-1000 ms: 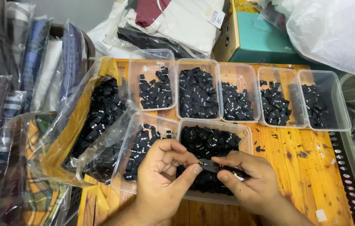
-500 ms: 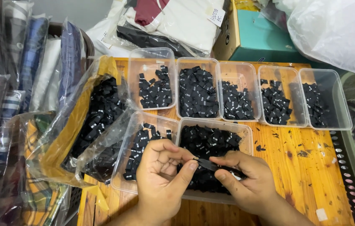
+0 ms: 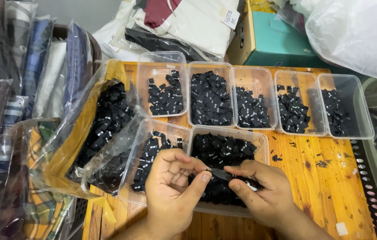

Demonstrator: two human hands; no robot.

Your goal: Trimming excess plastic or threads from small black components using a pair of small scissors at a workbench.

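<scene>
While hovering over the clear tub (image 3: 259,142) of black woven labels, both hands are pinching one black label (image 3: 218,174). Left hand (image 3: 173,191) is gripping its left end, right hand (image 3: 259,191) its right end.

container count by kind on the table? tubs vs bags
Clear tubs: 7, five in the back row, two in front
Clear bags of black labels: 1
Total: 8
</scene>
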